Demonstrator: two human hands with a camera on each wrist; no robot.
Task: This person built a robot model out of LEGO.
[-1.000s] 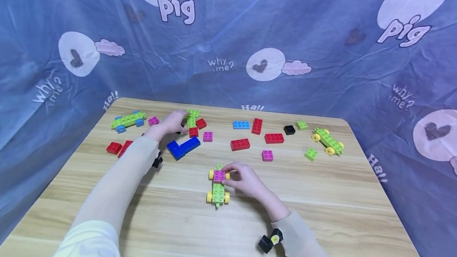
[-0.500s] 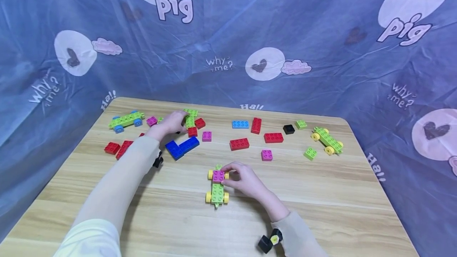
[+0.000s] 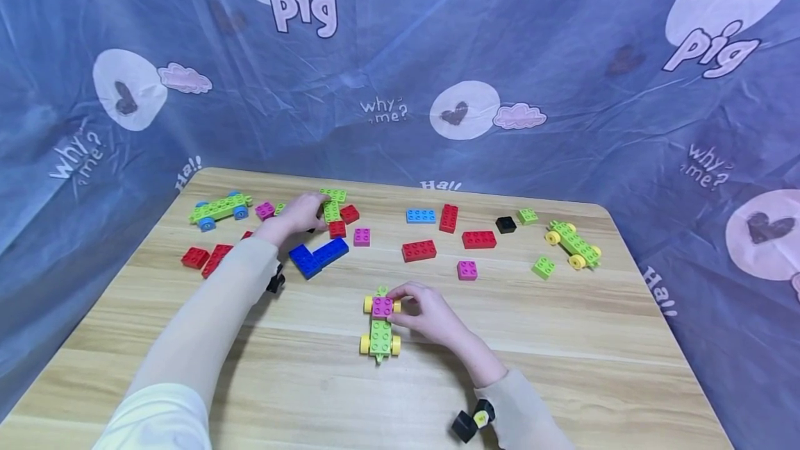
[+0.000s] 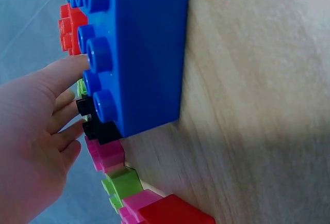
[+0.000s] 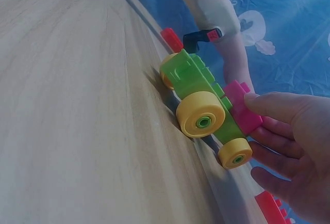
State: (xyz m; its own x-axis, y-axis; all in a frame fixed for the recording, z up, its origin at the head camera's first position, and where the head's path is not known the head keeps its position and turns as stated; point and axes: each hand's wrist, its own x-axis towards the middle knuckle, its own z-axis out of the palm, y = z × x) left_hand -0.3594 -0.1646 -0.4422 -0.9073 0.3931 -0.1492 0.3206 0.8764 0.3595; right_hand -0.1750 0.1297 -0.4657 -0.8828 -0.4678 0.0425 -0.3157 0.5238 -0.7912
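Observation:
With thumb and fingers my right hand (image 3: 431,312) pinches a pink 2x2 toy brick (image 3: 382,307), which sits on the front end of a green car base (image 3: 380,340) with yellow wheels. The right wrist view shows that pink brick (image 5: 241,105) against the thumb. Farther back on the left, my left hand (image 3: 298,216) reaches down among bricks beside a green brick (image 3: 332,212). In the left wrist view a black brick (image 4: 103,128) lies by its fingers, and a blue brick (image 4: 149,48) hides the thumb tip; whether it grips anything is unclear.
Joined blue bricks (image 3: 319,257) lie in front of the left hand. A blue-wheeled green car base (image 3: 220,210) stands back left, a yellow-wheeled one (image 3: 573,245) on the right. Red (image 3: 419,251), pink, green and black bricks are scattered across the wooden table (image 3: 531,339).
The view shifts slightly. Both hands keep their places, the right on the pink brick and the left among the back-left bricks.

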